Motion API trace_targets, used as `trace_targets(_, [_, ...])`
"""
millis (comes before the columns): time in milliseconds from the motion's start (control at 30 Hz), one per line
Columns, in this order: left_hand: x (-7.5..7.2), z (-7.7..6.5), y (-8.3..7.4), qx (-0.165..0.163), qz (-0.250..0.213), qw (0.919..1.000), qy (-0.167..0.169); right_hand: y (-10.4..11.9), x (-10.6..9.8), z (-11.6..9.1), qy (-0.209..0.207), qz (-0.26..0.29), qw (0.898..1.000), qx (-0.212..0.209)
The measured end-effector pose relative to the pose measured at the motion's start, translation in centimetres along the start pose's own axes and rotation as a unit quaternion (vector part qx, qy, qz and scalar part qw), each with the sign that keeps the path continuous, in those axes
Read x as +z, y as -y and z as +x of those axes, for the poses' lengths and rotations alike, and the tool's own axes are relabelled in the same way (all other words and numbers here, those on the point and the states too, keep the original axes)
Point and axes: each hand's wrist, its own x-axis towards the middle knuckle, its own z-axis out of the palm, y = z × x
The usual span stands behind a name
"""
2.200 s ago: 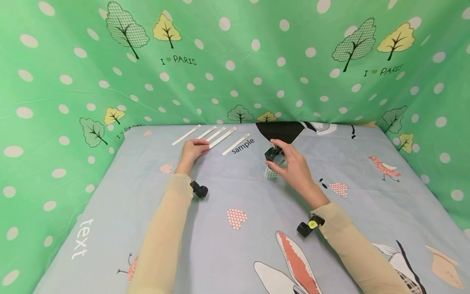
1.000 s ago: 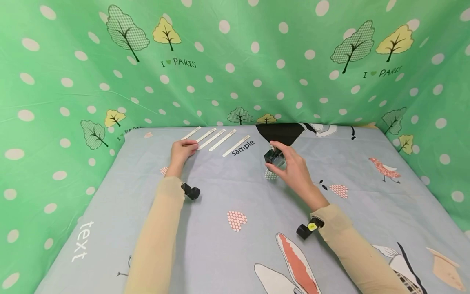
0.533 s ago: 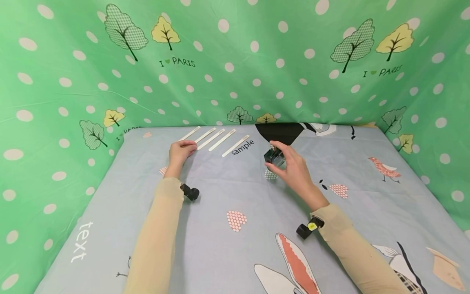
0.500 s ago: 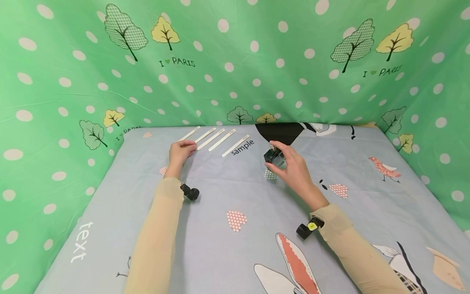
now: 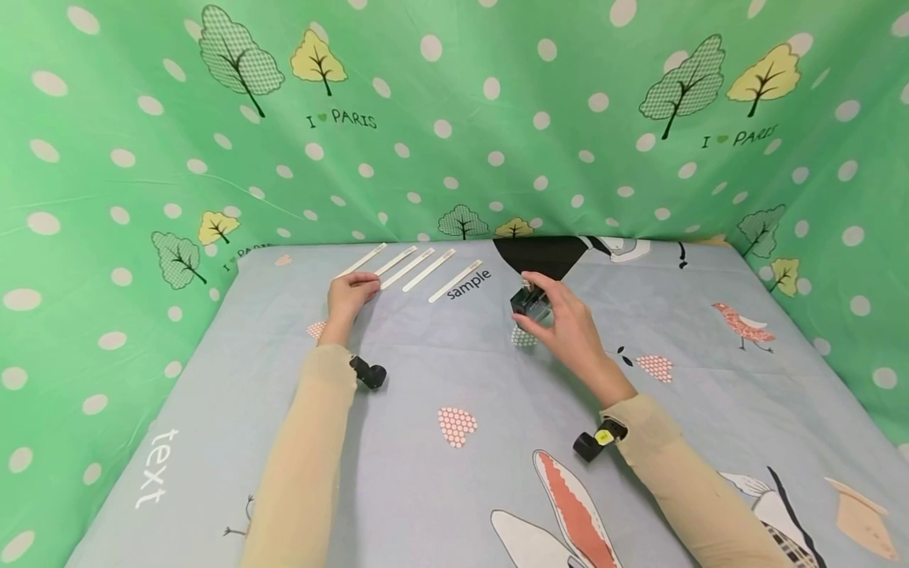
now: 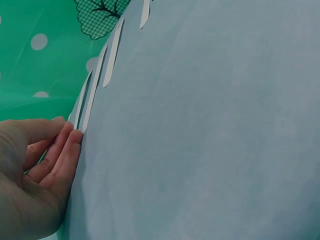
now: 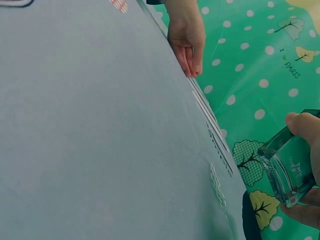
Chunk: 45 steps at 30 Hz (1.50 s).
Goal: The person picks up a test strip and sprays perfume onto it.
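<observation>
While right fingers (image 5: 550,283) grip a glass bottle (image 7: 290,166), white strip (image 5: 398,259) reaching left fingers (image 6: 66,161), pinch unclear

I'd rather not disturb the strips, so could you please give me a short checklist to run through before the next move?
1. Glass bottle held by the right hand: ok.
2. Bottle apart from the white strips: ok, it is to their right.
3. All five strips lying apart from one another: ok, as far as they show.
4. Left hand clear of the strips: not ok, it covers the near end of the second from the left.
5. Left hand pinching that strip: cannot tell.
6. Bottle capped: cannot tell.
</observation>
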Motion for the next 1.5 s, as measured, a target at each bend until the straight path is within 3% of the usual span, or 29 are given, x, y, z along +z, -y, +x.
trace_targets(833, [0.7, 0.1, 0.3, 0.034, 0.105, 0.9934, -0.031, 0.2, -0.1, -0.1, 0.004, 0.008, 1.000, 0.001])
trace_targets(1500, [1.5, -0.2, -0.5, 0.022, 0.151, 0.9868, -0.056, 0.0, -0.1, -0.2, 0.006, 0.007, 1.000, -0.002])
